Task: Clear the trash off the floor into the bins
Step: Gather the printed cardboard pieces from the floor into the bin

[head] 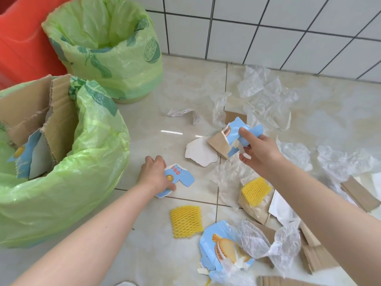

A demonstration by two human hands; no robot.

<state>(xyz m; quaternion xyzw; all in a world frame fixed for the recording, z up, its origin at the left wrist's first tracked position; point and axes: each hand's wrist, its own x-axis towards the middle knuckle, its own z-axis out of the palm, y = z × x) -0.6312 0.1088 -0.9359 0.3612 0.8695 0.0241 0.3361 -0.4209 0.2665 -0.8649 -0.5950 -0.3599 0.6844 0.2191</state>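
Head view: the left hand (155, 176) is pressing down on a blue carton scrap (179, 178) lying on the tiled floor (156, 129), fingers curled over its left edge and thumb under its lower edge, gripping it. The right hand (260, 152) is holding a second torn blue carton piece (237, 133) above the floor, pinched between thumb and fingers.

Just left of the raised piece, a white torn card (201, 152) and a brown cardboard piece (219, 142) are lying on the floor, touching each other. Crumpled clear plastic film (266, 93) is spreading behind them toward the white tiled wall (268, 27). Near the right forearm, one yellow foam net (255, 189) is resting on a brown paper bag (255, 207); a second yellow foam net (186, 221) is lying flat on bare floor between the two arms. Below it, a large blue biscuit carton (218, 246) is sitting partly under more clear film.

At the left, the near green-lined bin (86, 162) is holding corrugated cardboard (59, 112) and blue carton pieces. The far green-lined bin (115, 65) is standing behind it, contents not discernible. A red container (22, 44) is standing at the far left, touching the far bin's liner.
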